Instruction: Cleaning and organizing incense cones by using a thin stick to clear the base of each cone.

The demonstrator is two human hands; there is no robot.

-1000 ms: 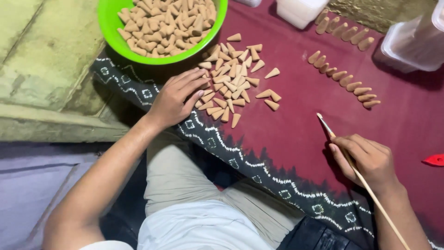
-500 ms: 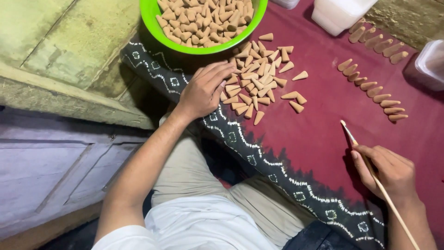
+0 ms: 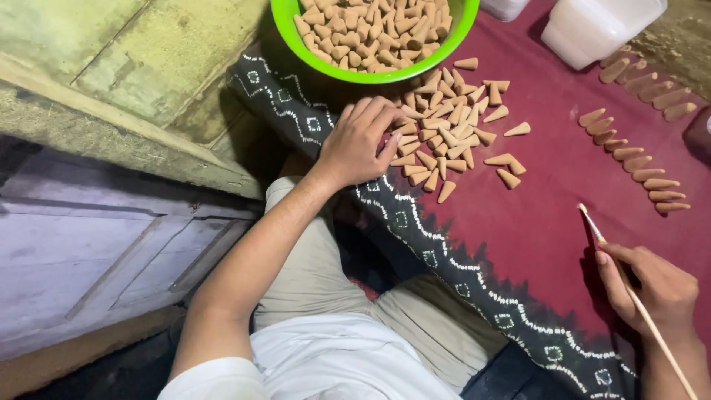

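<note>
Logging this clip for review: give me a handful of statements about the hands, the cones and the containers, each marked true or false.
1. The left hand rests on the loose pile of tan cones. True.
2. The right hand holds a thin wooden stick. True.
3. The green bowl is empty. False: it is full of tan cones.
4. The cones lie on a maroon cloth. True.
5. The row of cones at the right stands upright. False: they lie on their sides.
</note>
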